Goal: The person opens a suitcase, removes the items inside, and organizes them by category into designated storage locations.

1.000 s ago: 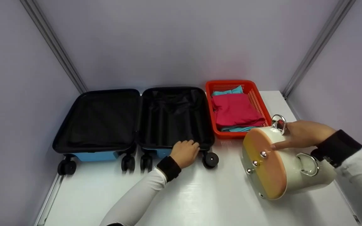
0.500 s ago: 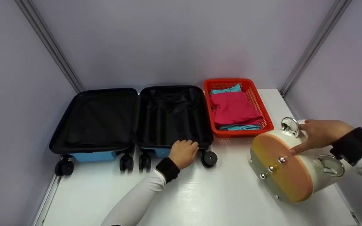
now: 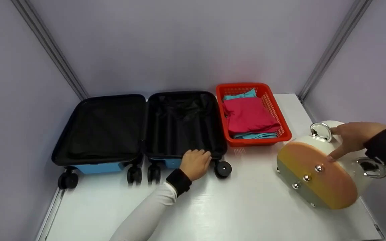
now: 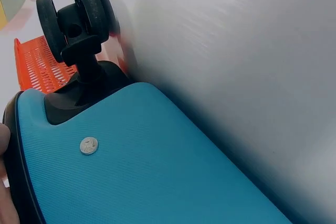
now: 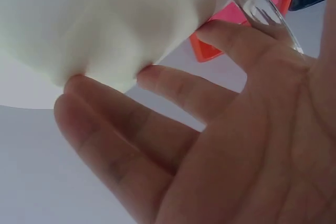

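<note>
My left hand (image 3: 195, 164) grips the near rim of an open suitcase (image 3: 183, 134) with black lining, fingers hooked over the edge. In the left wrist view its blue shell (image 4: 131, 166) fills the middle, and fingers (image 4: 6, 203) show at the black rim. At the right, my right hand (image 3: 357, 139) holds a tipped cream handbag (image 3: 313, 164). The bag's base, banded orange, yellow and grey with silver studs, faces left and toward me. My thumb lies at the base's edge. In the right wrist view, fingertips (image 5: 152, 74) touch the bag's pale side beside a metal ring (image 5: 265, 11).
A red plastic basket (image 3: 253, 142) stands right of the suitcase, with a folded pink garment (image 3: 251, 115) over light blue cloth (image 3: 241, 96). Black wheels (image 3: 223, 169) stick out from the suitcase's near side. Grey walls enclose the white table (image 3: 213, 207) at the back and sides.
My right hand has moved right with the handbag, away from the suitcase and basket, and the bag has turned slightly. The left hand stays on the suitcase rim.
</note>
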Demonstrator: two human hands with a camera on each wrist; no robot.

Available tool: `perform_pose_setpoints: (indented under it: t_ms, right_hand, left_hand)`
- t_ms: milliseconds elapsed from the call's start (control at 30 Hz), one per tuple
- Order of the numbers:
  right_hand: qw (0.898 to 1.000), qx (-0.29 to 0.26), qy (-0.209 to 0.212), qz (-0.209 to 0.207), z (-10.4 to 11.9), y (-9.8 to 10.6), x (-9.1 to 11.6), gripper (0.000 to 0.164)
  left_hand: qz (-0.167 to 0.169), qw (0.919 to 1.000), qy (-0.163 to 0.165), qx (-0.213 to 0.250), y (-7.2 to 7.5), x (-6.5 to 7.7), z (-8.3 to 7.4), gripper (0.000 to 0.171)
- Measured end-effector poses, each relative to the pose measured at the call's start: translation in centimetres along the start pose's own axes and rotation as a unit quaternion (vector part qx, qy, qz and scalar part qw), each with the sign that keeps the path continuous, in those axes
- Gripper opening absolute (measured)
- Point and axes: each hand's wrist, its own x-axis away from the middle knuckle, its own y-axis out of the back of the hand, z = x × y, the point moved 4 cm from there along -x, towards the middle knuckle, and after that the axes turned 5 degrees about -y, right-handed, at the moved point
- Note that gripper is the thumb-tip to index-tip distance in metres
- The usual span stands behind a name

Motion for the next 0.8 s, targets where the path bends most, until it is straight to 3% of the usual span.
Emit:
perform_pose_setpoints:
  t_ms: [133,367,500,633,800]
  right_hand:
    - [0.999,-0.026,-0.027,0.018,-0.9,-0.2,0.3,0.114]
    - [0.997,-0.053,-0.044,0.02,-1.7,0.0,0.5,0.114]
    - [0.997,-0.071,-0.025,0.021,-1.2,0.2,0.5,0.092]
    - [0.996,-0.083,-0.015,0.022,-0.4,0.3,0.5,0.088]
    - [0.986,-0.159,-0.016,0.046,0.5,0.4,0.5,0.081]
  left_hand:
    - [-0.005,1.0,-0.003,-0.001,0.0,0.0,0.0,0.025]
    - [0.015,0.9999,0.006,0.002,0.0,-0.1,-0.1,0.027]
    - [0.02,0.9997,0.008,0.007,0.0,0.0,0.0,0.026]
    - [0.018,0.9998,0.007,0.009,0.0,0.3,-0.1,0.026]
    - [0.018,0.9997,0.01,0.009,-0.1,0.4,-0.1,0.026]
